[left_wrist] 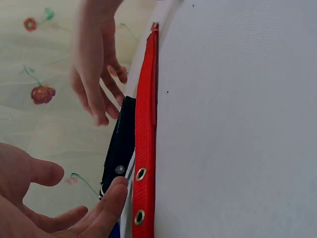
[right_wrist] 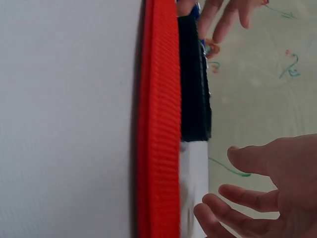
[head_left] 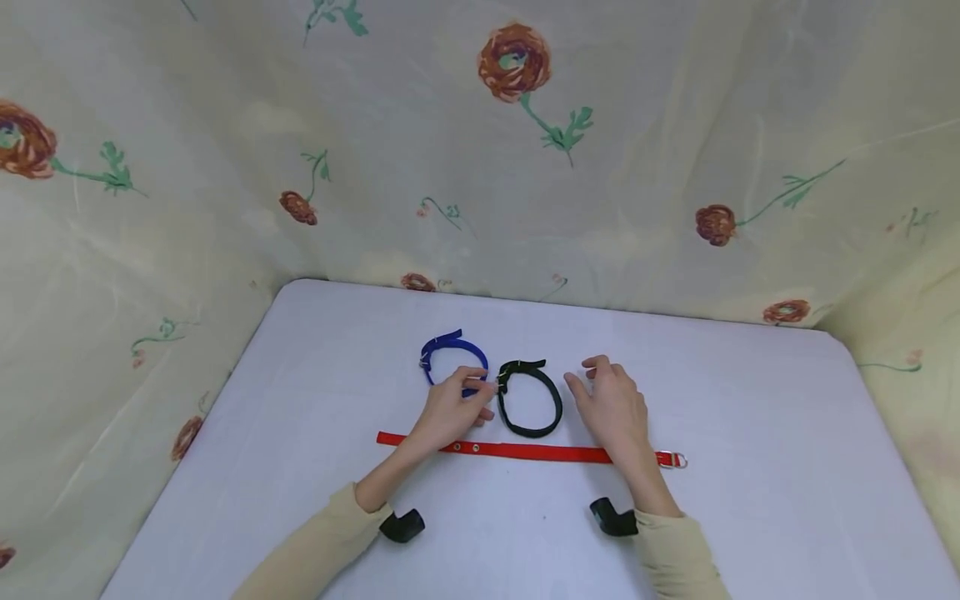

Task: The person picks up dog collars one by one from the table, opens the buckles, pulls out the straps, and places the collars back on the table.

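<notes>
Three strap collars lie on the white table. A blue collar point(head_left: 474, 347), buckled into a loop, sits at the back left, partly covered by my left hand point(head_left: 452, 407). Right of it is a black collar point(head_left: 557, 408), also looped, its buckle near my left fingertips. A red collar point(head_left: 525, 451) stretches out flat in front, its metal buckle and ring at the right end. My right hand point(head_left: 615, 408) hovers right of the black loop with fingers loosely bent and nothing in them. In the left wrist view, the left fingers point(left_wrist: 111, 203) are spread and hold nothing.
The white table point(head_left: 750, 400) is backed by a pale curtain point(head_left: 637, 167) with printed flowers, which also hangs at both sides. A black wrist-worn piece point(head_left: 402, 526) shows at the left cuff and another black piece point(head_left: 613, 517) at the right cuff.
</notes>
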### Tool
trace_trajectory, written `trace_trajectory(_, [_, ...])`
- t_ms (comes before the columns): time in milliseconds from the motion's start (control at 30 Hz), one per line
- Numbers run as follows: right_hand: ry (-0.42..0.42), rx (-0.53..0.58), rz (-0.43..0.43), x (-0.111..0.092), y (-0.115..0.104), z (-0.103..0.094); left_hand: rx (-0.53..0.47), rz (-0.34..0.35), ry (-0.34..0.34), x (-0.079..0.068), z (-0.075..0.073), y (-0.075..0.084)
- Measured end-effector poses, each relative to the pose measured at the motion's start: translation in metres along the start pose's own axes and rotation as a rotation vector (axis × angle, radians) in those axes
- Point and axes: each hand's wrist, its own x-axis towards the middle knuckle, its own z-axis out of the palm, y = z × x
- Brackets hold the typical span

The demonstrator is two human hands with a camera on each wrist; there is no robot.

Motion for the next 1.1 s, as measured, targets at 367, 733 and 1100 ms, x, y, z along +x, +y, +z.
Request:
trace_trajectory(367, [-0.03,0.036,-0.028,0.001,-0.008,0.019,0.011,0.025,-0.035,0.004,0.011,0.004])
trace_trajectory(733, [-0.074,0.02,-0.088,0.005,-0.016,0.026,0.024,0.039,-0.041,0.007,0.017,0.006])
trace_trajectory(1100, [-0.021,0.01,-0.114,-0.004,-0.026,0.013,0.006,0.076,0.007,0.001,0.018,0.015])
